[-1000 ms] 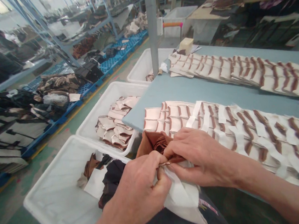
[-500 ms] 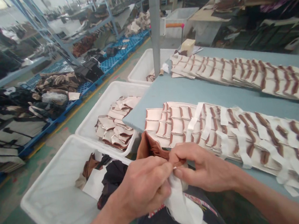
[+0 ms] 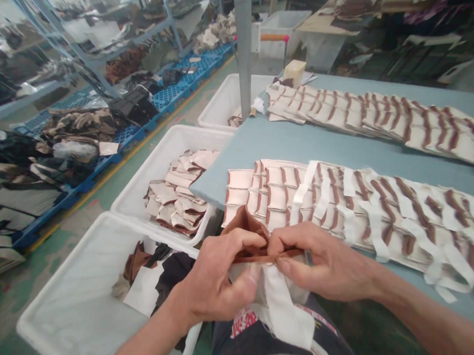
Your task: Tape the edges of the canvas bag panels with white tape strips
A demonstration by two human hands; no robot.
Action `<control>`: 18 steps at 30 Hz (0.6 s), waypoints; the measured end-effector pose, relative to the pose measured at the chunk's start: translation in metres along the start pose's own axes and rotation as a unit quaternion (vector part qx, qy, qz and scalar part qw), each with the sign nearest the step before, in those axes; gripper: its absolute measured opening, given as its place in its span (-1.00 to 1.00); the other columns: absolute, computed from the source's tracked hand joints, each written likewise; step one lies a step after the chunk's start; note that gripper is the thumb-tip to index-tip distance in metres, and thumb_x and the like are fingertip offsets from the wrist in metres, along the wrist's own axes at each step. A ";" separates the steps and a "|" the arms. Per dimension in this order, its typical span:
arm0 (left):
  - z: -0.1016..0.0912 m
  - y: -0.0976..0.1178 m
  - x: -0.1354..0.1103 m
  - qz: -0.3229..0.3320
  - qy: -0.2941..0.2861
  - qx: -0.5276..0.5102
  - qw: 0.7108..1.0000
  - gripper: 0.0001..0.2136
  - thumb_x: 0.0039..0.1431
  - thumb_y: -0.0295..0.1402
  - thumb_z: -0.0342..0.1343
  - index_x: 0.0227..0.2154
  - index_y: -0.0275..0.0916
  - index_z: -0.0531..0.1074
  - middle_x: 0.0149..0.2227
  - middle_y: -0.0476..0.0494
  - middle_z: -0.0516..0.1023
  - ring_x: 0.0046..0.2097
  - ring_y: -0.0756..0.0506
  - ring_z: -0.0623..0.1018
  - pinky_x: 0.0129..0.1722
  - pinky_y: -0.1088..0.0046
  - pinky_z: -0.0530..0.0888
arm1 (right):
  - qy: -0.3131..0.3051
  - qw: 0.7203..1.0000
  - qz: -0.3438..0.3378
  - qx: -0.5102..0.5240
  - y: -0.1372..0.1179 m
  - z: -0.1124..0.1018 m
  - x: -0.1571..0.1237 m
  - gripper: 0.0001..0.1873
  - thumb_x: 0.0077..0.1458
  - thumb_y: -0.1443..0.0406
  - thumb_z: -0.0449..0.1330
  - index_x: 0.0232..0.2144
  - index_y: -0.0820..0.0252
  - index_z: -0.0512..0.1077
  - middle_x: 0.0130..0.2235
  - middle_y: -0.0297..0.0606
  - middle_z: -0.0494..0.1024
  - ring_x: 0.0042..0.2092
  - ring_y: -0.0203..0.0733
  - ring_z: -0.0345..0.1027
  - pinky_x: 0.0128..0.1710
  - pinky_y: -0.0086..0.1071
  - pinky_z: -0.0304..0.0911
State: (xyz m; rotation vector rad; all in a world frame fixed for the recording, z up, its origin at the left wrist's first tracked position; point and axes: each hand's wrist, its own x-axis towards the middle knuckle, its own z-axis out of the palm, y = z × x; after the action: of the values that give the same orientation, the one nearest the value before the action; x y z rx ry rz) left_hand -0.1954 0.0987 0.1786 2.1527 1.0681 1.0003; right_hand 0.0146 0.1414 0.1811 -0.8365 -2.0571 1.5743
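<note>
My left hand (image 3: 224,277) and my right hand (image 3: 320,262) meet close to my body, both pinching the brown upper edge of a sewn fabric piece (image 3: 246,224). Its brown inner side faces up and stands partly open, while the pale outer side lies below my fingers. A white strip (image 3: 288,310) hangs down from that edge between my hands onto my lap. Just beyond lie rows of cream pieces with brown edges (image 3: 281,192) on the blue-green table, many with white strips laid across them. My fingers hide part of the gripped edge.
At my left stand a white bin (image 3: 68,305) with dark and brown scraps and another bin (image 3: 136,188) of cream pieces. A second row of cream pieces (image 3: 366,113) runs along the far side of the table (image 3: 234,155). A grey post (image 3: 243,41) rises at its corner.
My left hand has opened out from a tight fist beside the right and moved left along the edge. The brown edge is now spread straighter between both hands.
</note>
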 end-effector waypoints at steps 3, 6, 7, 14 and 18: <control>-0.014 0.010 0.005 -0.061 -0.110 -0.028 0.992 -0.73 0.40 -0.43 -0.16 -0.38 -0.22 0.40 -0.44 0.00 0.51 -0.42 0.02 0.48 -0.36 0.54 0.39 | 0.022 0.987 -0.095 -0.128 -0.007 -0.004 -0.005 -0.88 0.05 0.43 0.10 -0.48 0.20 0.40 -0.52 -0.43 0.39 -0.49 -0.38 0.20 -0.44 -0.47 0.06; -0.017 0.009 0.001 -0.023 -0.128 0.033 0.991 -0.68 0.46 -0.34 -0.10 -0.46 -0.22 0.34 -0.50 0.04 0.46 -0.45 0.03 0.42 -0.41 0.52 0.30 | 0.032 0.975 -0.141 -0.167 -0.008 -0.002 -0.009 -0.83 0.14 0.45 0.11 -0.45 0.20 0.44 -0.52 -0.42 0.45 -0.49 -0.38 0.26 -0.42 -0.46 0.09; -0.016 0.007 -0.002 0.001 -0.115 0.060 0.992 -0.67 0.47 -0.32 -0.08 -0.47 -0.22 0.33 -0.51 0.04 0.44 -0.46 0.03 0.41 -0.43 0.50 0.27 | 0.032 0.974 -0.146 -0.169 -0.008 0.000 -0.011 -0.81 0.17 0.44 0.11 -0.44 0.19 0.45 -0.52 -0.41 0.46 -0.49 -0.37 0.27 -0.42 -0.46 0.10; -0.015 0.006 -0.009 0.017 -0.114 0.037 0.993 -0.62 0.50 -0.21 -0.14 -0.43 -0.22 0.37 -0.50 0.03 0.45 -0.47 0.03 0.40 -0.46 0.50 0.26 | 0.021 0.951 -0.188 -0.243 -0.016 0.005 -0.019 -0.76 0.37 0.39 0.07 -0.34 0.17 0.48 -0.41 -0.30 0.59 -0.36 -0.26 0.40 -0.34 -0.39 0.19; -0.020 0.022 0.002 -0.002 -0.155 0.016 0.988 -0.63 0.46 -0.19 -0.05 -0.47 -0.23 0.36 -0.51 0.06 0.42 -0.46 0.03 0.39 -0.43 0.49 0.23 | 0.030 0.938 -0.198 -0.284 -0.028 0.007 -0.022 -0.72 0.40 0.37 0.06 -0.39 0.16 0.44 -0.42 -0.26 0.56 -0.36 -0.23 0.39 -0.35 -0.35 0.19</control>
State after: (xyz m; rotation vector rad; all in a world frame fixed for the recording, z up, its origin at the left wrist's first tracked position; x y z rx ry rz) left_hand -0.2014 0.0916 0.2070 2.2391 0.9419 0.6209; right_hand 0.0206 0.1161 0.2065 -0.5769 -2.4773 0.7375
